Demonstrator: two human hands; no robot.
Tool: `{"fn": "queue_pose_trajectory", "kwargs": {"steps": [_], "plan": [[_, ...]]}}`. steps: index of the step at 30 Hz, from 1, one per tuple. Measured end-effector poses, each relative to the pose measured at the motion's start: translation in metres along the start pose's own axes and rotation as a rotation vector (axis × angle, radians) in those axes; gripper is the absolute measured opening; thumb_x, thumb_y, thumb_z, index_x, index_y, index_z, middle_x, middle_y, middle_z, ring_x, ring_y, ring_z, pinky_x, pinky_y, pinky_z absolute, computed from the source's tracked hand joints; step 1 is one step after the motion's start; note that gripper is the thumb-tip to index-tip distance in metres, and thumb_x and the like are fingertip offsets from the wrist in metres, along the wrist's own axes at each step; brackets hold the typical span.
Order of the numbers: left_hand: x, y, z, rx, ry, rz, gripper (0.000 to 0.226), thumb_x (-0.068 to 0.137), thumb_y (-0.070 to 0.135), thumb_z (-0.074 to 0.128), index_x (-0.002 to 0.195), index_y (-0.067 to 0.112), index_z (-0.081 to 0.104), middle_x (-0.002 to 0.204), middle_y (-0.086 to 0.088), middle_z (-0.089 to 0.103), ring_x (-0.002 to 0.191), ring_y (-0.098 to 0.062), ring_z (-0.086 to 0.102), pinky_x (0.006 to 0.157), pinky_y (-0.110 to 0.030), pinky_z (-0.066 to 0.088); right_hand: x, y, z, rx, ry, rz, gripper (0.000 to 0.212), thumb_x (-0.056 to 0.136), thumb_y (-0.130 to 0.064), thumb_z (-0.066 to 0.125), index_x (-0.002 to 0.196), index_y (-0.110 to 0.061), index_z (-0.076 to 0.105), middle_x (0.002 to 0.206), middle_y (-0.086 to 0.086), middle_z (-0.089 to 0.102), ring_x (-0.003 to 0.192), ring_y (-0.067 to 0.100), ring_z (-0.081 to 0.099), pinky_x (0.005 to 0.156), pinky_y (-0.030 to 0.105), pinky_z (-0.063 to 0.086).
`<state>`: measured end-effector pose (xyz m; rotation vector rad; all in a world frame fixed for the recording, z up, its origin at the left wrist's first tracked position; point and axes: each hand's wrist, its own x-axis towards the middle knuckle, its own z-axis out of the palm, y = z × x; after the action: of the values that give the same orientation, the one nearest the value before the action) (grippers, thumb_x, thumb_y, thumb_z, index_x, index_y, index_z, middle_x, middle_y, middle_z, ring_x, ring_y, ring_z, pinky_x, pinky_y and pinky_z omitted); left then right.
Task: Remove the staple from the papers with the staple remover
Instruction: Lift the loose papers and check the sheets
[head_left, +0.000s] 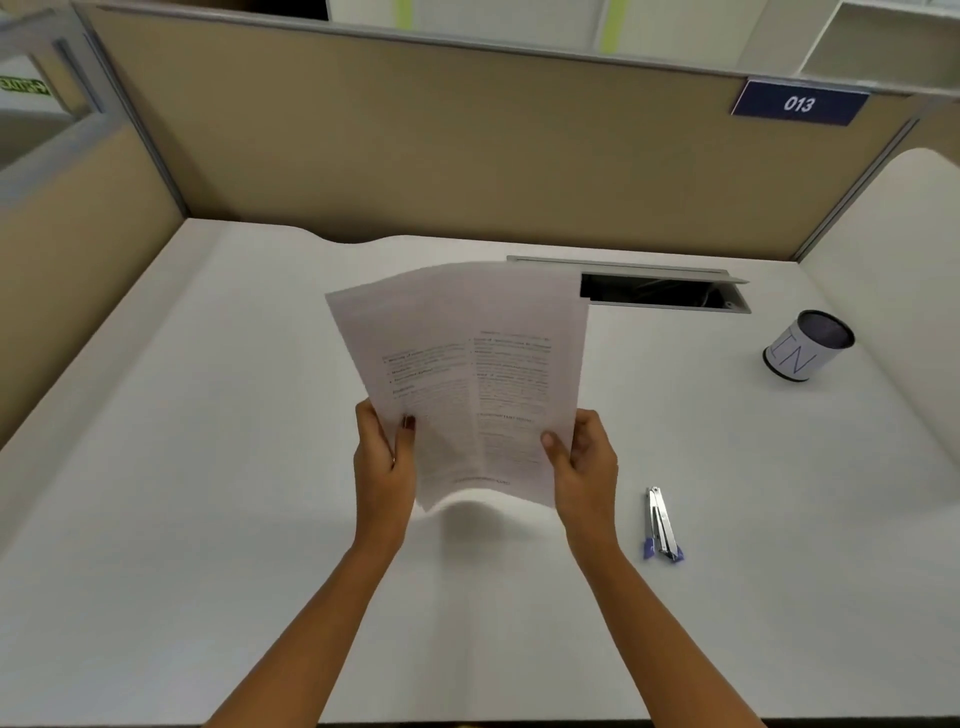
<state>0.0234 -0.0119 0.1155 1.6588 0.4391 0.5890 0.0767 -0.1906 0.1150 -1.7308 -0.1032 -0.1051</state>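
Head view. The papers (457, 374) are held upright above the surface (208, 467) at frame centre, fanned apart at the top. The left hand (384, 457) is pinched on the lower left edge, and the right hand (584, 462) is pinched on the lower right edge, thumbs in front; the sheets are probably raised so that the staple can be found, though no staple can be made out. The staple remover (661, 525) is left lying at lower right, just beside the right hand and apart from it. A cup (808, 345) is seen at far right, and a cable slot (660, 291) behind the sheets. Open room is left all around.
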Motion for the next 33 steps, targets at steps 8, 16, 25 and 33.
{"fn": "queue_pose_trajectory", "kwargs": {"steps": [8, 16, 25, 33], "plan": [[-0.002, 0.001, -0.001, -0.062, -0.002, 0.069, 0.019, 0.099, 0.016, 0.046, 0.110, 0.031, 0.043, 0.095, 0.029, 0.060, 0.089, 0.007, 0.058, 0.073, -0.009, 0.049, 0.000, 0.005, -0.001, 0.138, -0.029, 0.036, 0.036, 0.089, -0.003, 0.062, 0.100, -0.036, 0.053, 0.103, -0.012, 0.067, 0.101, 0.013, 0.065, 0.080, 0.020, 0.054], [-0.009, 0.006, 0.002, -0.061, 0.010, 0.067, 0.019, 0.097, 0.025, 0.043, 0.101, 0.042, 0.050, 0.091, 0.028, 0.060, 0.085, 0.002, 0.057, 0.072, -0.008, 0.048, -0.003, 0.007, 0.001, 0.104, 0.000, -0.002, 0.031, 0.096, -0.005, 0.052, 0.114, -0.030, 0.058, 0.106, -0.013, 0.068, 0.102, 0.011, 0.064, 0.087, 0.020, 0.053], [-0.019, -0.002, 0.006, 0.006, 0.015, 0.036, 0.039, 0.100, 0.017, 0.041, 0.099, 0.056, 0.047, 0.100, 0.011, 0.061, 0.091, -0.002, 0.058, 0.074, -0.015, 0.051, -0.011, 0.021, 0.005, 0.086, 0.003, 0.045, 0.029, 0.097, -0.008, 0.051, 0.125, -0.014, 0.054, 0.111, -0.002, 0.066, 0.106, 0.018, 0.062, 0.089, 0.020, 0.054], [-0.024, -0.011, 0.009, -0.001, 0.069, -0.025, 0.028, 0.093, 0.027, 0.056, 0.097, 0.054, 0.053, 0.095, 0.016, 0.065, 0.083, -0.002, 0.062, 0.071, -0.011, 0.050, -0.013, 0.027, 0.001, -0.012, -0.052, 0.089, 0.030, 0.095, -0.010, 0.055, 0.122, -0.024, 0.055, 0.114, -0.005, 0.066, 0.108, 0.017, 0.062, 0.093, 0.020, 0.051]]}}
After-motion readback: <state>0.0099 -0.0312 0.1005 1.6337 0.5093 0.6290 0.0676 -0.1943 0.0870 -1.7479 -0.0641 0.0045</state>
